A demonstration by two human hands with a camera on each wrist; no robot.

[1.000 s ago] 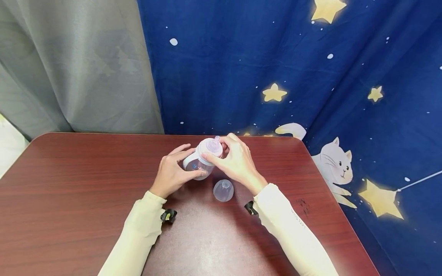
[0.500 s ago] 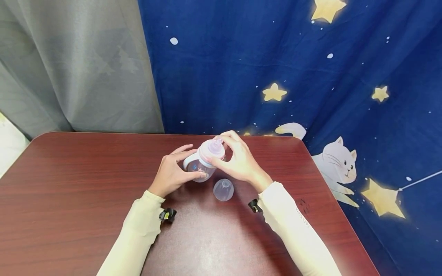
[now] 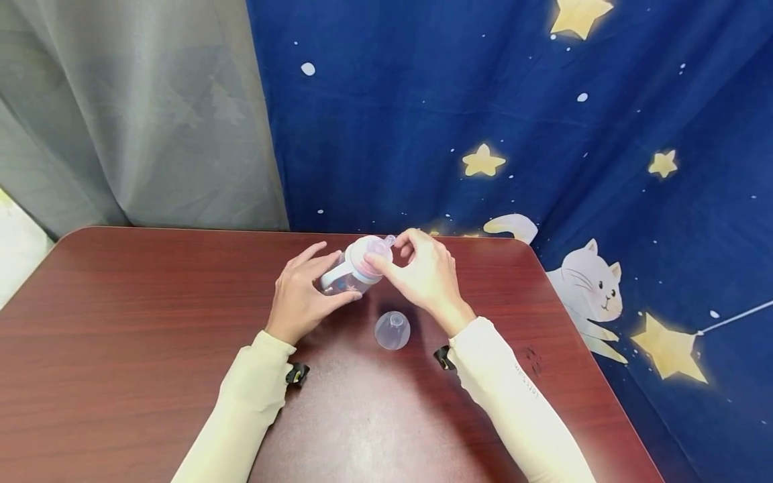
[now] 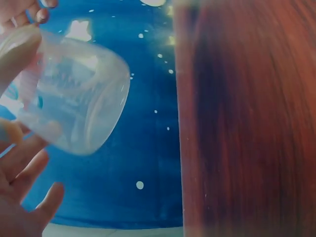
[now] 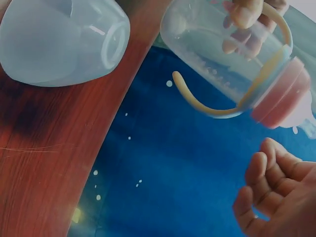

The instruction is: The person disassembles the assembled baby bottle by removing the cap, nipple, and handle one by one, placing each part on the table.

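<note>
My left hand [image 3: 298,295] grips a clear baby bottle [image 3: 345,284] around its body, thumb in front and fingers behind. The bottle is tilted, its teat [image 3: 386,243] leaning to the right, and has a pale handle [image 3: 336,274] on each side. My right hand [image 3: 431,275] is at the pink screw collar [image 5: 279,94], its thumb overlapping the collar in the head view. In the right wrist view its fingers [image 5: 256,170] are loosely bent and apart from the collar. A clear domed cap [image 3: 392,331] stands on the table below the bottle.
The reddish-brown wooden table [image 3: 151,335] extends widely to the left. Behind it hang a grey curtain [image 3: 169,121] and a blue star-patterned curtain [image 3: 386,121]. The table's back edge runs just beyond both hands.
The bottle has tilted further to the right in my left hand. My right hand gripped the collar half a second ago; its fingers have now loosened from it. The cap stays put.
</note>
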